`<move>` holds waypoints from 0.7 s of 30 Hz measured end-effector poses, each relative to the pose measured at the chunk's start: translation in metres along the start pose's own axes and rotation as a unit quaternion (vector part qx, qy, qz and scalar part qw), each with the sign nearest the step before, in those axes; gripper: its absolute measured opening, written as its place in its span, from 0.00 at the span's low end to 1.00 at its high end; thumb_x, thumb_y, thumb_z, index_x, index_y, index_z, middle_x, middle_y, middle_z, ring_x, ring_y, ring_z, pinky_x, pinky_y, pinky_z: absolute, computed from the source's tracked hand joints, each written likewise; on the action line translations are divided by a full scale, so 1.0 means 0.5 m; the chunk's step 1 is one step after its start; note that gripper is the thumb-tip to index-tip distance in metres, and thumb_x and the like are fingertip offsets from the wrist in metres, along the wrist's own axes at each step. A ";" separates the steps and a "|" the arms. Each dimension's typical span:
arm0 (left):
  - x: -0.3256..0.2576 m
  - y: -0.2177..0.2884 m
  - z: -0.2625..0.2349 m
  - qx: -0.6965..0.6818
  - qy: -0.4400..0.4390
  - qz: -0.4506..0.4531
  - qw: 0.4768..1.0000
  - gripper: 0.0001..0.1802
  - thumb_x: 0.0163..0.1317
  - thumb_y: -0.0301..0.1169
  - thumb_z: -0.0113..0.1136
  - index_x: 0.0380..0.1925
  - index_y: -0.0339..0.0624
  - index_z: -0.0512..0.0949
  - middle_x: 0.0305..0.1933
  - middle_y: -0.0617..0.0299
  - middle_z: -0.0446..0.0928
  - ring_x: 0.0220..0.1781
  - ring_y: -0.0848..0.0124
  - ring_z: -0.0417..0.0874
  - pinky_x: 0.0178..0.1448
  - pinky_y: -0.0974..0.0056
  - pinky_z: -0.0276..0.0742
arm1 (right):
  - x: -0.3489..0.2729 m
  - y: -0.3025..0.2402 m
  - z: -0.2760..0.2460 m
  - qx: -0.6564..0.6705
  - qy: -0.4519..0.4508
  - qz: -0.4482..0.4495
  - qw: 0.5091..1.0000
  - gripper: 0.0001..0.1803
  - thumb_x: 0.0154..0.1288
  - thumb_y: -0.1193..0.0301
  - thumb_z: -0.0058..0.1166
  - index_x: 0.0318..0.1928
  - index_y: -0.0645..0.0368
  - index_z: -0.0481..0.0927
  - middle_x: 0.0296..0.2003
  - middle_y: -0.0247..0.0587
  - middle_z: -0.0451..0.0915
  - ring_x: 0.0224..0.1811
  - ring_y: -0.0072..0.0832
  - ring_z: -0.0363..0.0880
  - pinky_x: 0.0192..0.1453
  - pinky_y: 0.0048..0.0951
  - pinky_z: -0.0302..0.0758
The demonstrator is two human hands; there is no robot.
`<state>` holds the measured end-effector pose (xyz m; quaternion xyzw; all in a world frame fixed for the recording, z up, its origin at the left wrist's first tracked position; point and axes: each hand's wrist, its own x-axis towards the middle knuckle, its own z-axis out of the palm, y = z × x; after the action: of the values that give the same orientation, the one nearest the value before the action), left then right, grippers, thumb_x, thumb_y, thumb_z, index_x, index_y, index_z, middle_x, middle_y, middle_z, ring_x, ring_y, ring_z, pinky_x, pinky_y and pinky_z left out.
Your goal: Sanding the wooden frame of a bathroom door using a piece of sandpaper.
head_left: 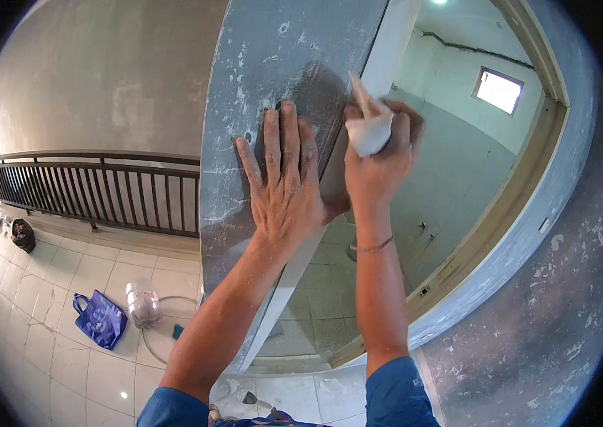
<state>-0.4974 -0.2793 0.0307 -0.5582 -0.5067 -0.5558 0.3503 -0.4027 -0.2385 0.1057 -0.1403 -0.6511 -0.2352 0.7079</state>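
Note:
My left hand lies flat on a grey, scuffed wall surface, fingers stretched upward and slightly spread. Dust coats its fingers. At the edge of that surface, beside the white strip of the doorway, my right hand is closed around a folded pale sheet. The sheet looks like paper or sandpaper; which one I cannot tell. Its index finger points up along the edge, a little blurred. A thin band circles the right wrist.
Through the doorway is a tiled room with a small bright window. A door frame curves along the right. To the left stand a dark railing, a blue bag, a clear plastic container and a black bag on the tiles.

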 end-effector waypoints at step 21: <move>-0.007 -0.009 0.016 0.047 0.038 0.024 0.998 0.67 0.24 0.57 0.76 0.70 0.52 0.57 0.77 0.51 0.43 0.78 0.47 0.38 0.71 0.28 0.31 | -0.053 -0.020 -0.048 0.252 -0.038 0.275 0.927 0.20 0.55 0.77 0.64 0.50 0.67 0.78 0.39 0.36 0.82 0.40 0.19 0.75 0.47 0.23 0.73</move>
<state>-0.4993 -0.2713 0.0256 -0.5317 -0.5052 -0.5435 0.4083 -0.3884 -0.2554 0.0756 -0.1396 -0.6510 0.1467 0.7316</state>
